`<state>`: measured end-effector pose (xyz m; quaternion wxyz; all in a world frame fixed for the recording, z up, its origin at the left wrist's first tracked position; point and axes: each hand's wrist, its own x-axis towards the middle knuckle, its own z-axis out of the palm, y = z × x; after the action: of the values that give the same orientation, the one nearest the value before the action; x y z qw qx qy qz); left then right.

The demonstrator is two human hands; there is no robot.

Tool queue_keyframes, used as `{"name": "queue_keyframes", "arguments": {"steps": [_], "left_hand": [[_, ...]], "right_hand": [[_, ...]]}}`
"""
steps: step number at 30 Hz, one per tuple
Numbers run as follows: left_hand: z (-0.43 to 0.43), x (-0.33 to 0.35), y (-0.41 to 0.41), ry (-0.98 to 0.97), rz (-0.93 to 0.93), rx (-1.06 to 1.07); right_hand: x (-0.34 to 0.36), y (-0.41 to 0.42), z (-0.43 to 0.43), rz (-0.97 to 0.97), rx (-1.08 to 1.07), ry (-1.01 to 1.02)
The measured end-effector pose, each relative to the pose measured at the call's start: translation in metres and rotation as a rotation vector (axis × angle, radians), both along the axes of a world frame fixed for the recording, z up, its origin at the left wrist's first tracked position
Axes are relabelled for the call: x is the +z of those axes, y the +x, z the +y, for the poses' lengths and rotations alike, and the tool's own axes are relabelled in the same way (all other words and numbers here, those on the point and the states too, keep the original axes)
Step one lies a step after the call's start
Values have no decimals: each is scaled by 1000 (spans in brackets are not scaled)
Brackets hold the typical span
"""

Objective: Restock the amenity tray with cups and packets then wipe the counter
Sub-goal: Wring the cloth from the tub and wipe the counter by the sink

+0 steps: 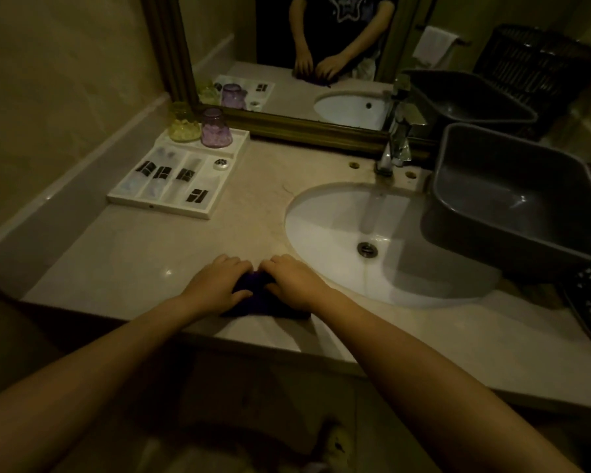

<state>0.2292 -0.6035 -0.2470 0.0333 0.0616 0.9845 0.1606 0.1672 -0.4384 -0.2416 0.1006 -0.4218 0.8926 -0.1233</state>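
Dim bathroom; your reference is the white oval sink (372, 240) set into a beige stone counter (151, 254). Just left of the sink's near rim, at the counter's front edge, a dark purple cloth (261, 298) lies bunched flat on the stone. Your left hand (215, 285) presses on its left part with fingers curled over it; your right hand (292, 283) presses on its right part the same way, fingertips of the two hands nearly meeting. Both are bearing down on the cloth rather than lifting it. Left of the sink and farther back, against the mirror frame (304, 129), sits the white amenity tray (178, 172). Its rear section holds a yellow cup (184, 126) and a purple cup (215, 129), both upside down and side by side. Its front compartments hold clear packets (164, 174) with black labels; lettering too small and dark to read, no brand legible. A small round capped item (221, 163) sits in the compartment nearest the sink. Behind the sink stands a chrome faucet (394, 145). Right of the sink, a grey plastic basin (512, 196) overhangs the bowl's edge.
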Motion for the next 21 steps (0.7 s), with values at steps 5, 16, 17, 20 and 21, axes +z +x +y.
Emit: {"name": "queue_keyframes", "arguments": {"steps": [5, 16, 17, 20, 21], "left_hand": [[46, 47, -37, 65, 69, -50], [251, 150, -174, 90, 309, -291], [271, 154, -187, 101, 323, -299], [327, 156, -225, 109, 345, -337], [344, 153, -236, 104, 342, -352]], "right_hand": [[45, -27, 51, 32, -92, -94], [143, -109, 266, 177, -482, -306], [146, -117, 286, 184, -524, -317], [147, -141, 338, 207, -642, -307], [144, -148, 352, 207, -678, -297]]}}
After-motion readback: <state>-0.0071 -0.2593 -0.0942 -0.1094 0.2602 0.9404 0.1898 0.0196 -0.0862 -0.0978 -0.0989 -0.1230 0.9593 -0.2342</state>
